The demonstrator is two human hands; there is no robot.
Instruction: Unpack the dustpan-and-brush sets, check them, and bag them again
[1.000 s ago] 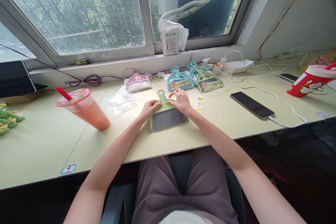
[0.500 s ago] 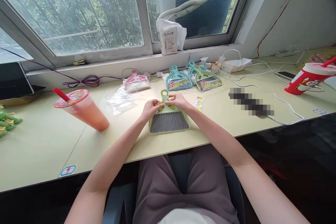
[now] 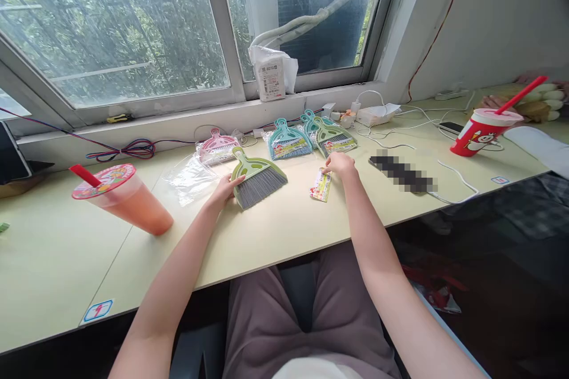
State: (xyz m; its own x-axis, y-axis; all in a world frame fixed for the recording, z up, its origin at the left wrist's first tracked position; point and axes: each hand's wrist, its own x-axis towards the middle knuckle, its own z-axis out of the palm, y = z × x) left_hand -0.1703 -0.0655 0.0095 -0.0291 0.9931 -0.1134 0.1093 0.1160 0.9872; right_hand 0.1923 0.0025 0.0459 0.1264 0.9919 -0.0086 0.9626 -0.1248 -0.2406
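Observation:
My left hand is closed on the left edge of a green dustpan and brush set, which is tilted, its grey bristles facing the front right. My right hand pinches the top of a printed label card near the middle of the table. Behind them are a bagged pink dustpan set, a bagged teal one, a second teal one partly hidden, and a bagged green one just beyond my right hand.
A cup of orange drink stands on the left, by an empty plastic bag. A blurred-out dark object, white cables and a red cup are on the right. Another person's hand shows at the far right.
My left hand has moved the green dustpan set left and turned it. My right hand has let go of it and reached right to the label card. The view has shifted a little.

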